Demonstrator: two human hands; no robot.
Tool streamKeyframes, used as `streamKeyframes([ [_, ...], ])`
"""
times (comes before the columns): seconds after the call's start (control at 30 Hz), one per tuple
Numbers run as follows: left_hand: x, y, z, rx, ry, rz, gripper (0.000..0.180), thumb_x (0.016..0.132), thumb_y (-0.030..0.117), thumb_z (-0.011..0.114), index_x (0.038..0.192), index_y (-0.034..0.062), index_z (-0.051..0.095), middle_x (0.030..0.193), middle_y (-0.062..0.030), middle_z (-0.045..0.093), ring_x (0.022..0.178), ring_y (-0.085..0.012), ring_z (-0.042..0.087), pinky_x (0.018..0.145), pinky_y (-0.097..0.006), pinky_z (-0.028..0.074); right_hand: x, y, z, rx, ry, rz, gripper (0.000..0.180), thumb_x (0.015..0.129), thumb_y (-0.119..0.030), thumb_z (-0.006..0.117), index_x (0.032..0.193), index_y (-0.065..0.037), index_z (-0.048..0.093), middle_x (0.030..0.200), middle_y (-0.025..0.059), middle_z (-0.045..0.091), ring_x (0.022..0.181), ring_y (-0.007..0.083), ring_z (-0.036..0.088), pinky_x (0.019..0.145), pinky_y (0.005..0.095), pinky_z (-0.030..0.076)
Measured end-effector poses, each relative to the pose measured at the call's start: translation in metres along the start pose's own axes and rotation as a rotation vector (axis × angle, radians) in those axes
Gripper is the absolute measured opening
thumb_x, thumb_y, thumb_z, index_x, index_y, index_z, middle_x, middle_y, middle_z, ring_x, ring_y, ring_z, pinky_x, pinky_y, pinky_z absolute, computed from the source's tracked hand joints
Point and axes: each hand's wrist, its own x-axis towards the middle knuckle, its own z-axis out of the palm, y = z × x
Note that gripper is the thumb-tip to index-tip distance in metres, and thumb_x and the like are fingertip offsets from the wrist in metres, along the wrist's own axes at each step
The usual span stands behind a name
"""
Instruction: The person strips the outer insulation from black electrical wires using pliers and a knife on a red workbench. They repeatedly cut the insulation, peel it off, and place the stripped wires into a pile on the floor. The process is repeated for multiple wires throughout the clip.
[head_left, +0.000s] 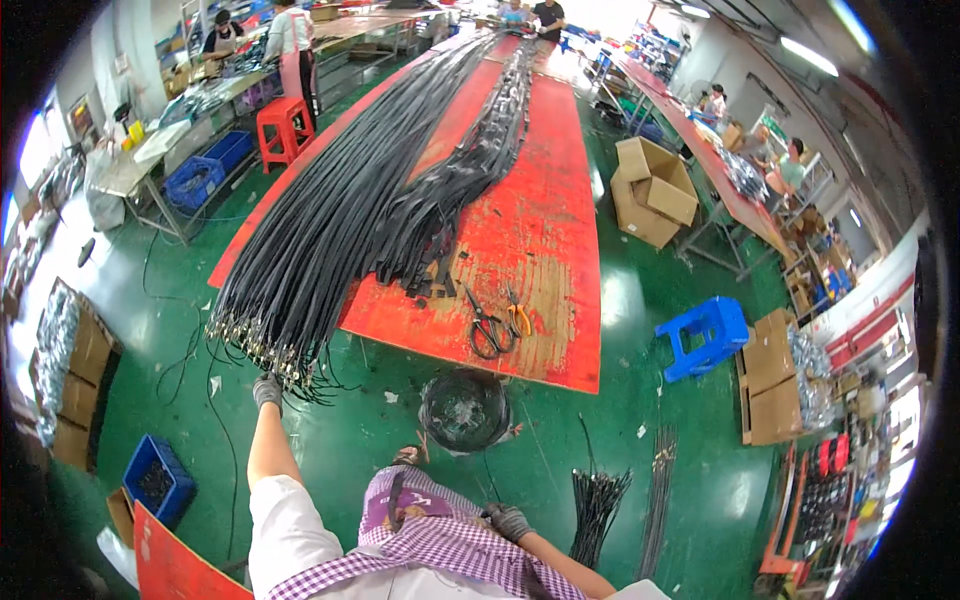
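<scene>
The cables [330, 230] lie in a long bunch on the red table [540, 230], their ends hanging off its near edge. The left hand [267, 390], in a grey glove, reaches up and touches those ends; I cannot tell its grip. The right hand [508, 520] rests curled, holding nothing, by the apron [440, 535]. Scissors [487, 328] lie on the table, right of the cables.

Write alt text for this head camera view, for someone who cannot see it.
A person's gloved left hand reaches to the metal-tipped ends of a long bundle of black cables hanging over the near edge of a long red table. The gloved right hand rests at their checked apron. Scissors lie on the table above a green floor.
</scene>
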Motion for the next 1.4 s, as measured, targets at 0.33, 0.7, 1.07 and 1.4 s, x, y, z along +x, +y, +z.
streamKeyframes([
  [0.33,-0.030,0.044,-0.024,0.372,0.369,0.447,0.025,0.076,0.024,0.049,0.097,0.0102,0.054,0.087,-0.0120,0.056,0.078,-0.0249,0.052,0.072,-0.034,0.041,0.054,-0.057,-0.039,0.110,0.507,-0.037,0.027,0.079,-0.027,0.043,0.091,-0.005,0.052,0.085,0.0175,0.055,0.076,0.0304,0.054,0.067,0.0362,0.042],
  [0.7,-0.195,0.243,0.037,-0.749,-1.308,0.113,0.030,0.085,0.023,0.040,0.110,0.0057,0.043,0.094,-0.0084,0.052,0.081,-0.0158,0.053,0.072,-0.027,0.045,0.189,-0.194,-0.096,0.684,0.241,-0.071,0.024,0.083,-0.028,0.040,0.084,-0.008,0.053,0.068,0.0041,0.049,0.060,0.0119,0.046,0.055,0.0267,0.039],
  [1.07,-0.094,0.231,0.185,-0.370,-0.208,0.332,0.020,0.080,0.024,0.045,0.087,0.0067,0.052,0.072,-0.0055,0.051,0.063,-0.0177,0.046,0.058,-0.030,0.039,0.327,-0.124,-0.209,0.052,0.030,-0.068,0.038,0.073,-0.029,0.049,0.103,-0.006,0.048,0.103,0.0150,0.050,0.090,0.0291,0.051,0.072,0.0343,0.043],
  [1.4,-0.092,0.300,0.249,0.713,0.293,0.081,0.024,0.075,0.019,0.042,0.097,0.0121,0.049,0.092,-0.0107,0.048,0.086,-0.0268,0.045,0.074,-0.035,0.038,0.561,0.044,-0.412,0.819,0.237,0.071,0.027,0.080,-0.027,0.043,0.076,-0.003,0.054,0.060,0.0093,0.055,0.058,0.0175,0.055,0.054,0.0313,0.045],
])
